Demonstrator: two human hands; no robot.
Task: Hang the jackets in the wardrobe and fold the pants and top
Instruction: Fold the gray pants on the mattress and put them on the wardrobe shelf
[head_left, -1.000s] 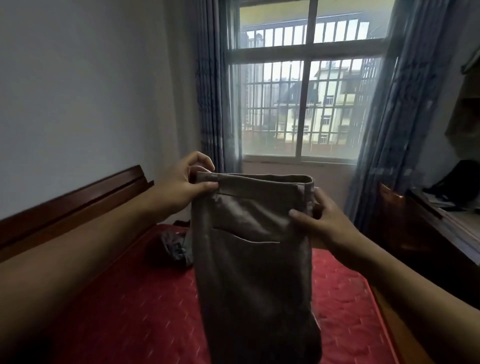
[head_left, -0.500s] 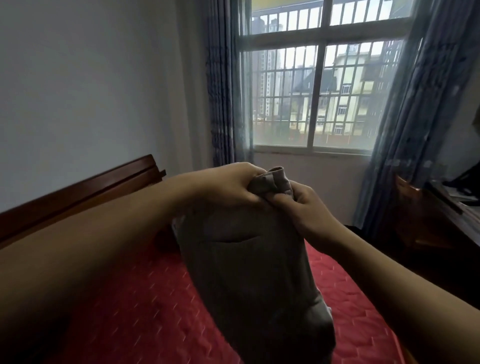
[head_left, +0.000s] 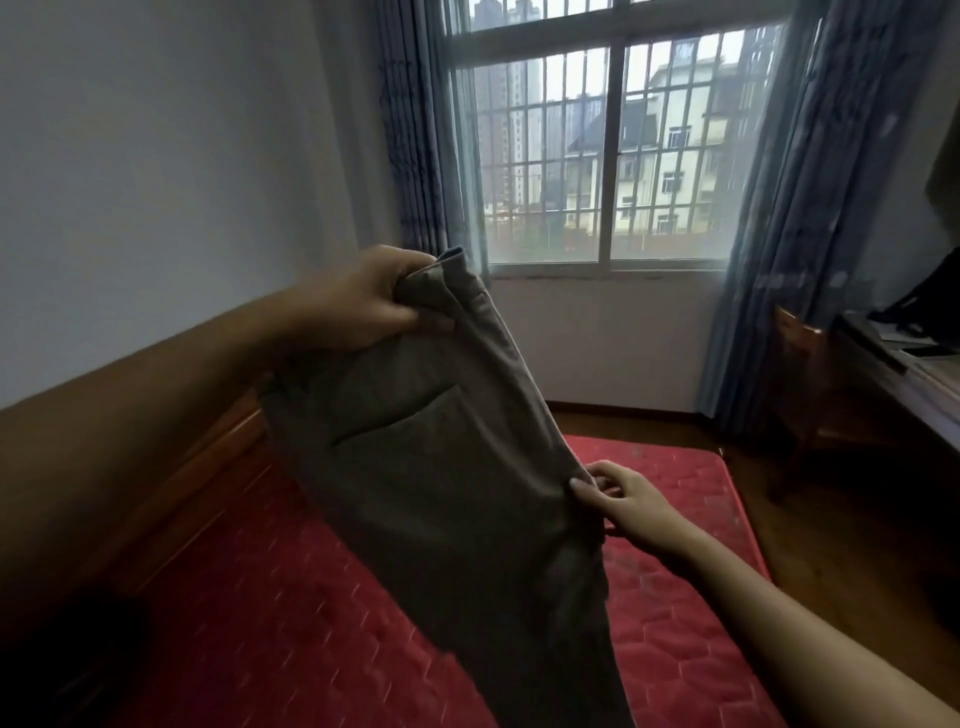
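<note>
The left hand (head_left: 363, 301) bunches the doubled waistband of the khaki pants (head_left: 447, 467) in curled fingers, holding them up over the red bed (head_left: 691, 613) so the legs hang free and line up. Lower down, the right hand (head_left: 623, 501) seems to pinch the outer seam, probably to steady the halves for folding. The pants' long axis slants, waistband upper left, legs pointing down and right out of view.
</note>
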